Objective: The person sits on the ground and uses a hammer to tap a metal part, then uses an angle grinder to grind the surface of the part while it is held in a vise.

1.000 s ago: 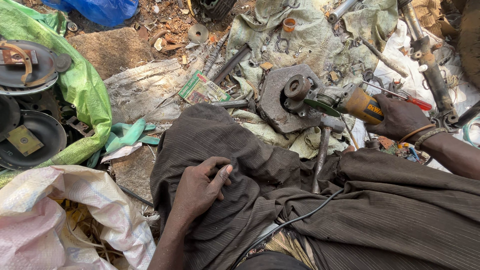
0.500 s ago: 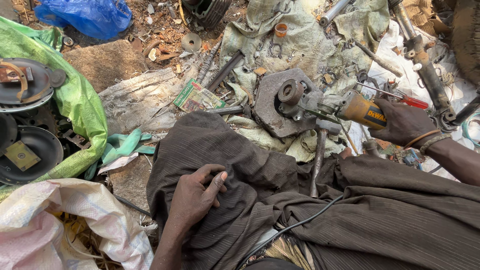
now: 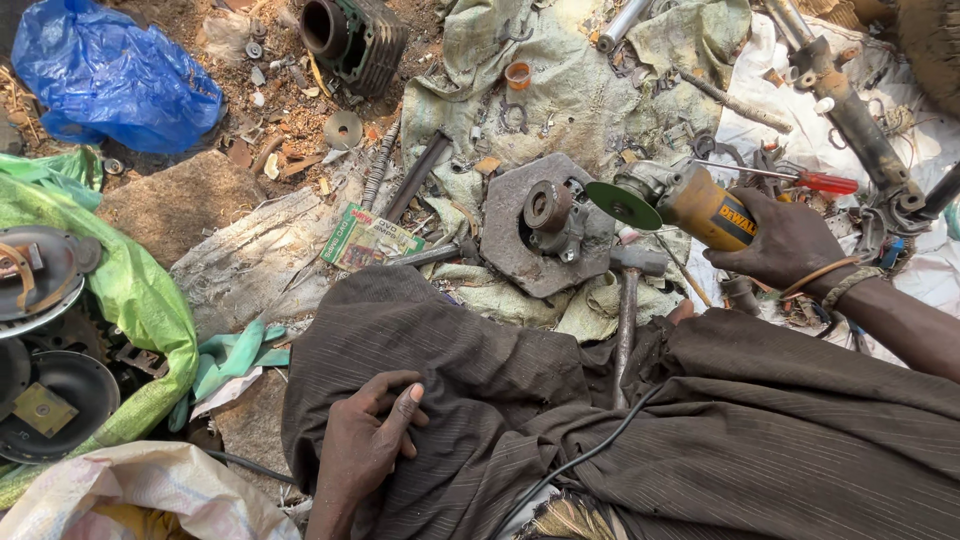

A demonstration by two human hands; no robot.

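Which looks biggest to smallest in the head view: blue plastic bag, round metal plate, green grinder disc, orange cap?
1. Blue plastic bag
2. Round metal plate
3. Green grinder disc
4. Orange cap

The bag lies farther off, so it may really be larger still.

Bright, even daylight; soft shadows; sharp focus.

This is an open-air repair or scrap workshop set up on bare dirt ground (image 3: 180, 200), not indoors. Worn metal parts lie all about on spread cloths and sacks: a rusty flanged plate with a hub (image 3: 545, 225), a finned engine cylinder (image 3: 355, 35), a hammer (image 3: 628, 300), a red-handled screwdriver (image 3: 790, 178), loose bolts and washers, and a yellow angle grinder (image 3: 680, 203) with its power cable. At the left edge sit what look like round dark clutch or brake plates (image 3: 40, 400) on a green sack, though they are partly cut off.
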